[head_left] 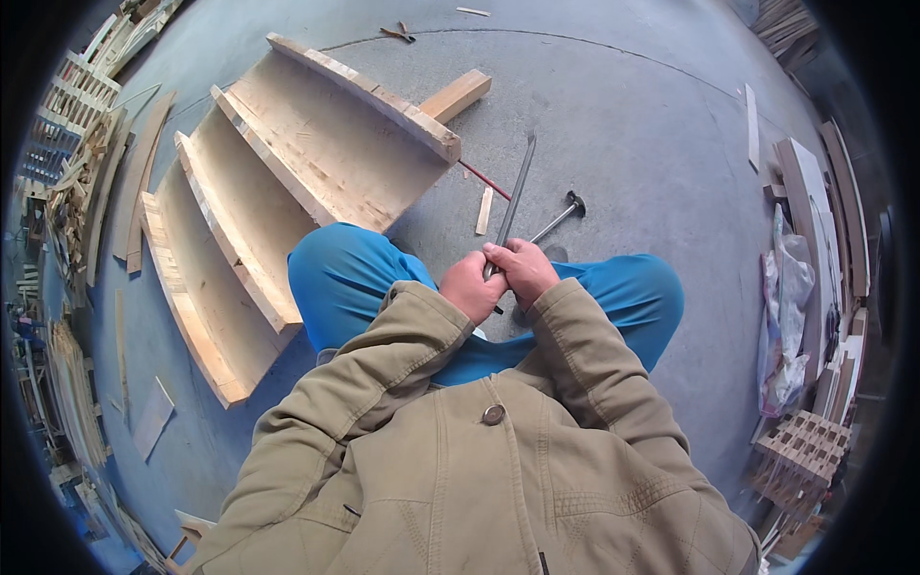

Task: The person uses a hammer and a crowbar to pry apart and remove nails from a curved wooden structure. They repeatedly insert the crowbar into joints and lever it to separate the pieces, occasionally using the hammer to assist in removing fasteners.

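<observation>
The metal bar [516, 192] is long, slim and dull grey, narrowing toward its far tip. The left hand [470, 287] and right hand [524, 271] meet, their fingers closed around its near end. From this grip the bar extends forward, leaning slightly right. A hammer [565, 214] shows just beyond the right hand; a ribbed, curved wooden piece [254, 196] lies to the left of the grip.
</observation>
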Available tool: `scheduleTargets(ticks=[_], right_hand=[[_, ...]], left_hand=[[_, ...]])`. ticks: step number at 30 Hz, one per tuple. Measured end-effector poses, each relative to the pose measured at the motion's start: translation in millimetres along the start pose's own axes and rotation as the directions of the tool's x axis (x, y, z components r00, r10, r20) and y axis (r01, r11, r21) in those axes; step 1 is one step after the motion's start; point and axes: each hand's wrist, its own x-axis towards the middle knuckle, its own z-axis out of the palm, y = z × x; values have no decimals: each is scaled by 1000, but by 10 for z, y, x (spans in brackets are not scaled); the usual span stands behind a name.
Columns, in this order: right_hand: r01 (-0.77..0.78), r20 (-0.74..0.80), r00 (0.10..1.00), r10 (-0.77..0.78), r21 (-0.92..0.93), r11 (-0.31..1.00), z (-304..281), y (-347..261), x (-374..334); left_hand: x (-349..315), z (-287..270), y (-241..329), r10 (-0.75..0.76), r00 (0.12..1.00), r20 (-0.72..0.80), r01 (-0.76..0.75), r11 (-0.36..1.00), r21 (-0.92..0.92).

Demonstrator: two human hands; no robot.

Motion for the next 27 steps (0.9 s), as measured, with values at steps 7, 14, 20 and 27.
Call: scheduleTargets(ticks=[7, 14, 20, 27], right_hand=[[-186, -59, 982, 181, -99, 978, -144, 171, 256], [-231, -90, 973, 213, -344, 910, 68, 299, 428], [-321, -92, 947, 309, -348, 881, 164, 348, 725], [-351, -100, 936, 336, -223, 910, 171, 362, 1049]], left_hand=[[71, -488, 28, 158, 972, -175, -180, 977, -118], [175, -717, -52, 32, 986, -161, -108, 865, -491], [212, -718, -2, 40, 992, -118, -96, 849, -519], [261, -713, 11, 35, 997, -72, -69, 830, -553]])
